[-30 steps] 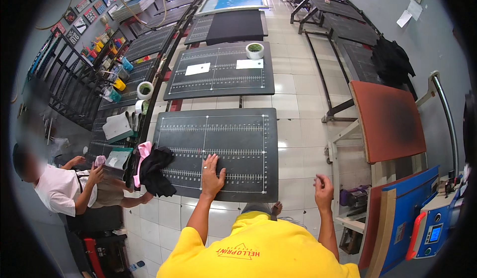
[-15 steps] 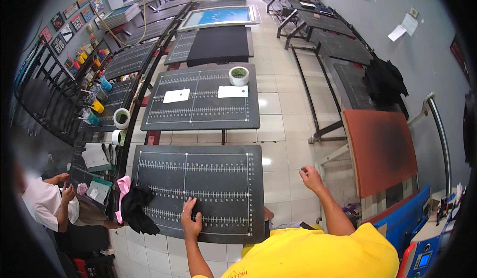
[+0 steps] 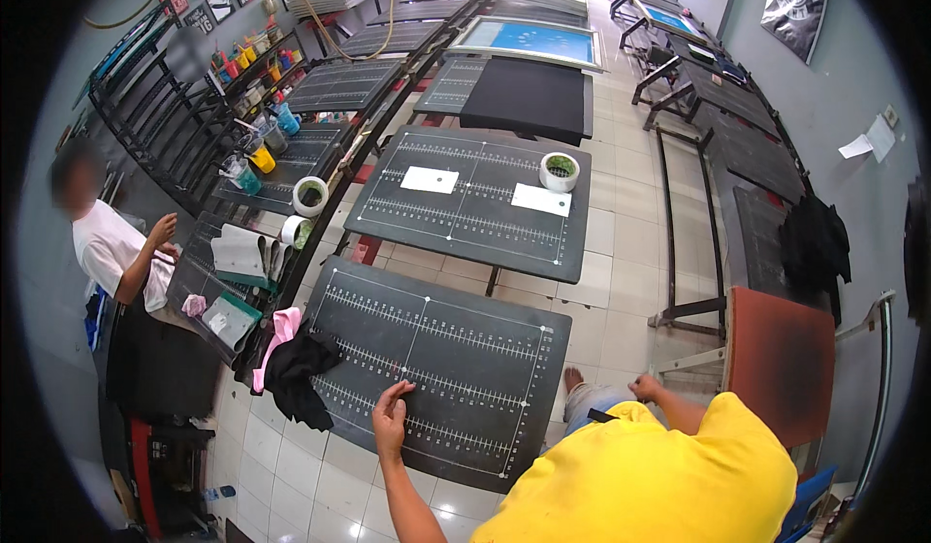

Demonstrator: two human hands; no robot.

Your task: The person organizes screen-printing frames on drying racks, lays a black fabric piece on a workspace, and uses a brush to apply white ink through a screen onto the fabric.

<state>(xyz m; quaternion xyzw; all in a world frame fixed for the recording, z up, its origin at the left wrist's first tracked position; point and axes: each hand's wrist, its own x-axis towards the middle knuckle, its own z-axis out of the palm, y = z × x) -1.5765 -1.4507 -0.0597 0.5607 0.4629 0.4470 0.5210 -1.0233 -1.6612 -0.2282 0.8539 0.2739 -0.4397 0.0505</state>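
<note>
My left hand [image 3: 391, 419] is over the lower part of the nearest black printing board [image 3: 465, 349], which carries white ruler marks. Its fingers are a little bent and parted, with nothing in them. Out beyond the board's right side, low and close to my body, hangs my right hand [image 3: 647, 386]. Its fingers look loosely curled, and no object shows in it. A crumpled black cloth [image 3: 299, 373] lies over the board's left edge, with a pink cloth [image 3: 281, 335] beside it.
Behind stands another marked board [image 3: 465, 218] with white paper pieces [image 3: 430, 179] and a tape roll [image 3: 560, 172]. A person in a white shirt [image 3: 121, 252] is at the left. An orange-brown panel [image 3: 776, 368] and a heap of black cloth [image 3: 817, 242] are on the right.
The view has swung left, so the boards sit further right in the picture. My right hand has drawn in toward my body. The person at left has raised a hand.
</note>
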